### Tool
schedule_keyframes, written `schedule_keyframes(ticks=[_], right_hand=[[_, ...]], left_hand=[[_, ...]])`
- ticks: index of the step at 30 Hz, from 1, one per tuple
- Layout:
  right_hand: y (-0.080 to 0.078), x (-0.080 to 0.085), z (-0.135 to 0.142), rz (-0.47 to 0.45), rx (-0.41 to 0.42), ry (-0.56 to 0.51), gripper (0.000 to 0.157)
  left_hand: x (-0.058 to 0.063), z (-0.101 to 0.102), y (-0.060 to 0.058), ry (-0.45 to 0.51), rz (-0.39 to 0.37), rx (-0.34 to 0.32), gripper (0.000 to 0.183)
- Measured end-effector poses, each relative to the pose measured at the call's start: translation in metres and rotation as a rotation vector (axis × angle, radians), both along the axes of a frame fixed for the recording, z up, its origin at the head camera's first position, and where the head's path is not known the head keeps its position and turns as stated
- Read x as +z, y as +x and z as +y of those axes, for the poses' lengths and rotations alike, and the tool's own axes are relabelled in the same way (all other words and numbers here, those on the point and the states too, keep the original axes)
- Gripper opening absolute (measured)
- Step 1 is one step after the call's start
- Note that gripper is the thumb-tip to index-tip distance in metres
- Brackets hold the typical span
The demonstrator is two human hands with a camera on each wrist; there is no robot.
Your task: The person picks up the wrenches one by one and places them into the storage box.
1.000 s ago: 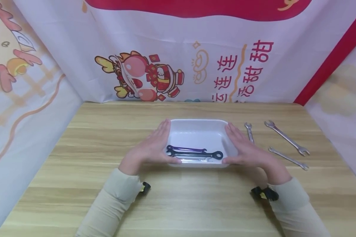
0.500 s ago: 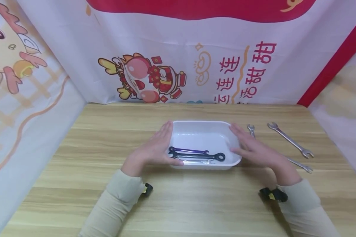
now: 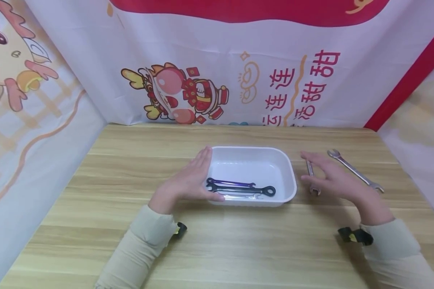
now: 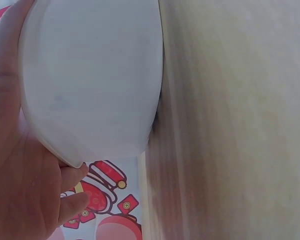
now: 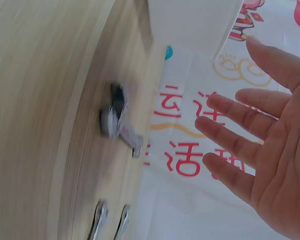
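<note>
Head view: nearest are two pale sleeves, on the near side of the white tray, each with a small black device at the cuff. The tray sits on the light wooden table, long axis left to right, a rounded rectangle, glossy inside. The left hand clasps its left end, thumb at the near rim, fingers along the side.

Inside, along the tray's near wall, three wrenches lie roughly parallel to its long axis. The silver wrench is closest to that wall, open end right, left part hidden by the thumb. Next, the thicker black wrench points its ring end right. Beyond it the slim purple wrench has its ring end left.

Right of the tray, the right hand stands apart from it, fingers straight and spread, gripping nothing. Below it lies a short wrench, silver, long axis near to far, far end partly covered. Further right, another loose wrench shows only in part in the right wrist view. The long wrench, plain silver, slants from far left to near right. Beyond the tray hangs white printed cloth.
</note>
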State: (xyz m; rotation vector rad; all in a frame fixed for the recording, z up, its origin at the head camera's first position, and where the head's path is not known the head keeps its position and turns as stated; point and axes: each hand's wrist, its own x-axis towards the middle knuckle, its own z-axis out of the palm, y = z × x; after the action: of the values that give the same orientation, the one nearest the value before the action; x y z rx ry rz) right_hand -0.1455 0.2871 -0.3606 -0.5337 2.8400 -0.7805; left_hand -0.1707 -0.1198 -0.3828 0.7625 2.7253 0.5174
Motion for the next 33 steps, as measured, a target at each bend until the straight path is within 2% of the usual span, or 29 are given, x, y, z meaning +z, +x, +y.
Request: schedule_keyframes(ticks=[7, 14, 20, 24, 30, 33], right_hand=[[-0.009, -0.003, 0.015, 0.007, -0.049, 0.069, 0.07], [-0.019, -0.014, 0.026, -0.055, -0.096, 0.115, 0.061], [-0.027, -0.026, 0.032, -0.064, -0.115, 0.148, 0.059], [-0.034, -0.033, 0.034, -0.073, -0.12, 0.18, 0.059], [-0.043, -0.036, 0.034, -0.126, -0.096, 0.228, 0.04], [-0.047, -0.037, 0.033, -0.146, -0.079, 0.233, 0.045]], left_hand=[[0.0, 0.0, -0.001, -0.013, 0.0, -0.007, 0.148], [0.0, 0.0, -0.001, -0.012, 0.001, -0.006, 0.149], [0.0, 0.0, -0.001, -0.007, -0.007, -0.001, 0.148], [0.0, 0.001, -0.001, -0.006, -0.008, 0.0, 0.148], [-0.001, 0.001, -0.001, 0.0, -0.013, 0.006, 0.148], [-0.001, 0.001, -0.001, -0.005, -0.014, 0.005, 0.147]])
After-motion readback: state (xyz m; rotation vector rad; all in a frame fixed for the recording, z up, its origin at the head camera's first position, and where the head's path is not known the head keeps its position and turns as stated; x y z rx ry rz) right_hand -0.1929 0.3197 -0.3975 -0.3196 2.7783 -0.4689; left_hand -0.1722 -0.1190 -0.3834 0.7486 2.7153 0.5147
